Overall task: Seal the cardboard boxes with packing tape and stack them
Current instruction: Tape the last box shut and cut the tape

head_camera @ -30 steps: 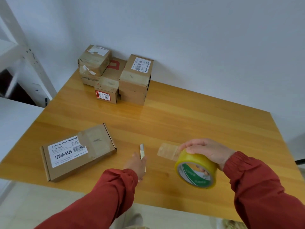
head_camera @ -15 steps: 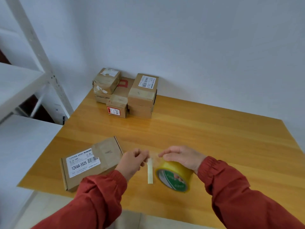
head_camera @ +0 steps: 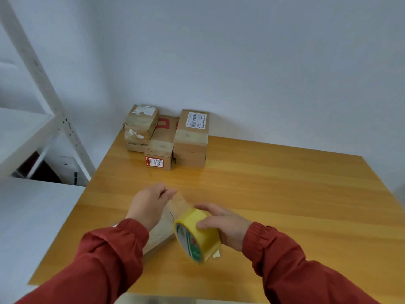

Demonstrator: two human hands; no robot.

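Right hand (head_camera: 223, 227): grip clamped round yellow tape roll (head_camera: 197, 235), low over bench (head_camera: 285, 194). Left hand (head_camera: 149, 205): grip pinching the pulled tape strip (head_camera: 179, 204) above cardboard box (head_camera: 160, 235). Other boxes (head_camera: 190, 137) stacked at far corner.

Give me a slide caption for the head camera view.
Left hand pinches the tape end off the yellow tape roll in the right hand, over a cardboard box.

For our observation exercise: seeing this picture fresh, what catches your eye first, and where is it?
The yellow tape roll near the front edge of the table, gripped by the right hand, while the left hand pinches a strip of tape stretched from it above a cardboard box. Next, the cluster of taped boxes in the far left corner.
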